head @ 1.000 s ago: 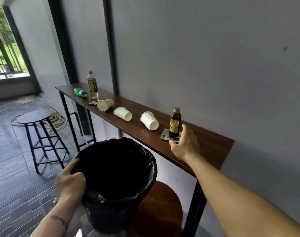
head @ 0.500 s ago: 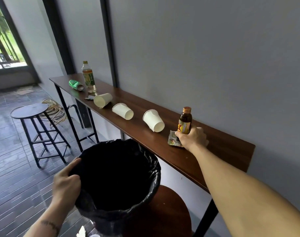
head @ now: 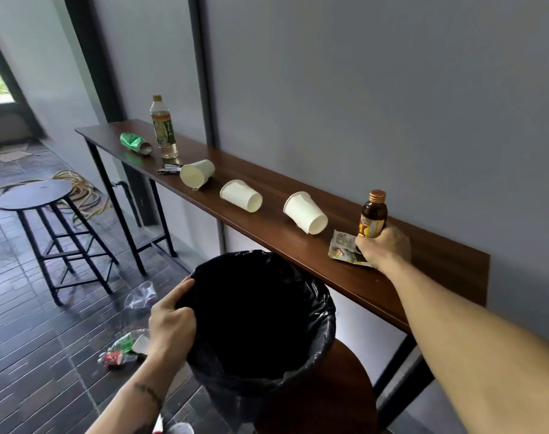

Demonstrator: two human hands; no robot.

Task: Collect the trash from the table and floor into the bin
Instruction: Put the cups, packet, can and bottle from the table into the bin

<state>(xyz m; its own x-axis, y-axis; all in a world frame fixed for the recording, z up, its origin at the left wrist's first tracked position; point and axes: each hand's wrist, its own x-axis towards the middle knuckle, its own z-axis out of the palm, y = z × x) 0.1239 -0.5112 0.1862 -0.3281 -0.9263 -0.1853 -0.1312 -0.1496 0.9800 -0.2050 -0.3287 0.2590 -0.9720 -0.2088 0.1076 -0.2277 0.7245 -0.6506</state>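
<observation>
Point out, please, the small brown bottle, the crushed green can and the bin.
small brown bottle [head: 373, 210], head view, on its dark shoulder.
crushed green can [head: 132, 141], head view, on its green side.
bin [head: 325, 303], head view, on its rim's black liner.

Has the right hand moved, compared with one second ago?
Yes. The right hand closed in on the brown bottle and now grips its base, over the wrapper.

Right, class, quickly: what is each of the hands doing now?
Left hand: closed on the rim of the black-lined bin.
Right hand: closed around the small brown glass bottle.
</observation>
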